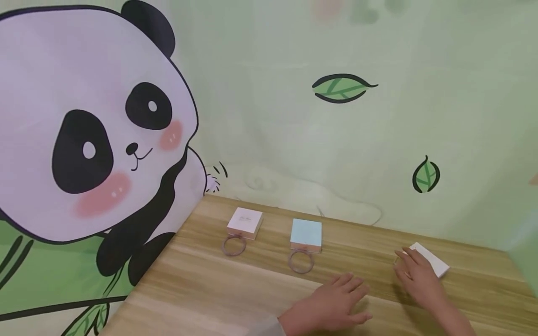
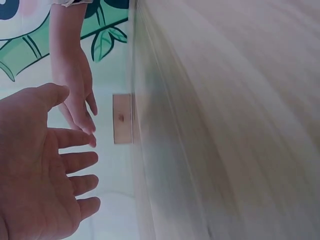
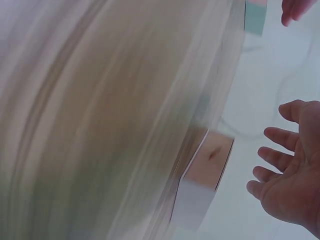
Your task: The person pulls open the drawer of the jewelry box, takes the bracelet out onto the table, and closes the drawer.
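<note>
My right hand (image 1: pixel 420 280) is over the front of a white box (image 1: pixel 430 259) at the right, partly covering it. Seen from the right wrist, the fingers of the right hand (image 3: pixel 295 165) are spread loosely, apart from the box (image 3: pixel 205 170); its pinkish side has a small brown tab. My left hand (image 1: pixel 329 305) hovers palm down near the table's front, fingers spread, holding nothing. In the left wrist view the left hand (image 2: pixel 40 165) shows its palm. Left of my hands lie a light blue box (image 1: pixel 307 232) and a white-topped box (image 1: pixel 245 220).
A purplish bangle (image 1: pixel 300 261) lies before the blue box, and another bangle (image 1: pixel 234 245) before the left white-topped box. The wooden table (image 1: pixel 189 275) meets a pale green wall cloth (image 1: pixel 273 116) at the back, with a panda print (image 1: pixel 138 56) at the left.
</note>
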`<state>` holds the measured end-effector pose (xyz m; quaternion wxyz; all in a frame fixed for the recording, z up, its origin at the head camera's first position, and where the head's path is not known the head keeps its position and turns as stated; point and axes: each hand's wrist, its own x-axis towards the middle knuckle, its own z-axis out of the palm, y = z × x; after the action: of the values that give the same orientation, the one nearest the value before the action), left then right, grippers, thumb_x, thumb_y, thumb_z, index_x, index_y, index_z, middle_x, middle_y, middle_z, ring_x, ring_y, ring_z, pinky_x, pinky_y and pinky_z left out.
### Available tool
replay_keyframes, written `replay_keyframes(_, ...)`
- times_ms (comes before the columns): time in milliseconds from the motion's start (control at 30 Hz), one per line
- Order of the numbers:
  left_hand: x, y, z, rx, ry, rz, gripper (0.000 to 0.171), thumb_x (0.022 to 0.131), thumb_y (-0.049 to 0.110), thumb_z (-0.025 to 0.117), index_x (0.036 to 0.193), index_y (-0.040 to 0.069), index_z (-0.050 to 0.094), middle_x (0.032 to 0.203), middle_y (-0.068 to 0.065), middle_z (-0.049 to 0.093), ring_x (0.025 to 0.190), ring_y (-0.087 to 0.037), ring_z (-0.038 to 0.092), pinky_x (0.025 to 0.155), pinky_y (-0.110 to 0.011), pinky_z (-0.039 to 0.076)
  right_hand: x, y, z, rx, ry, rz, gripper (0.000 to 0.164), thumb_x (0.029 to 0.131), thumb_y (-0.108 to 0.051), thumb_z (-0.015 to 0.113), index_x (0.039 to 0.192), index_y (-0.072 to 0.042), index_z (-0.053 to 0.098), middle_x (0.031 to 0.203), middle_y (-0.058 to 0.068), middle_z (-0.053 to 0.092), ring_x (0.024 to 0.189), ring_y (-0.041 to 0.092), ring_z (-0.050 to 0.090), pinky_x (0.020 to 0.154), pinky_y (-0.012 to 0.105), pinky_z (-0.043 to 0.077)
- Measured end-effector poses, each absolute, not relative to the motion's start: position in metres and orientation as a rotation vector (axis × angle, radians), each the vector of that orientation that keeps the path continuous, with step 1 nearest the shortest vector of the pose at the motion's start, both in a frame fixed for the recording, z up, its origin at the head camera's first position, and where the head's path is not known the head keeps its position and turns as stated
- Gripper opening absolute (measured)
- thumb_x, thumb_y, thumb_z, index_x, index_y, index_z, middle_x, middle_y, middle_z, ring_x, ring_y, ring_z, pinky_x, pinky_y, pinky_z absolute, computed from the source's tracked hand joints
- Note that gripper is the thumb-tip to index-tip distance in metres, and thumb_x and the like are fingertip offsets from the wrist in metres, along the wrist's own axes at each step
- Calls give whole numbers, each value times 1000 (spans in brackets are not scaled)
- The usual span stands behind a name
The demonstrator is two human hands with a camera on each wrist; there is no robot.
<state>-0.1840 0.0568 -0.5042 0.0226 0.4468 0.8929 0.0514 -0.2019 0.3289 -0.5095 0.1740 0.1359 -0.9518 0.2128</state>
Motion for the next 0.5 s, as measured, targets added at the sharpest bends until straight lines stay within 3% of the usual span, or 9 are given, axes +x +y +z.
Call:
replay_keyframes(333,-187,106,-515,1443,2724,140,61,105,62,29,156,29,39,162,12,31,150,-9,26,120,-30,30,-192,375,-514,240,-2724,564,38,99,-11,60,124,18,58,130,45,47,119,61,44,94,72,38)
replay_keyframes(500,-192,122,-512,1474,2728,140,59,105,62,31,154,31,41,160,12,33,150,-13,28,120,-31,31,-187,394,-511,174,-2745,572,39,101,-11,57,125,21,54,131,48,43,116,64,43,92,75,37)
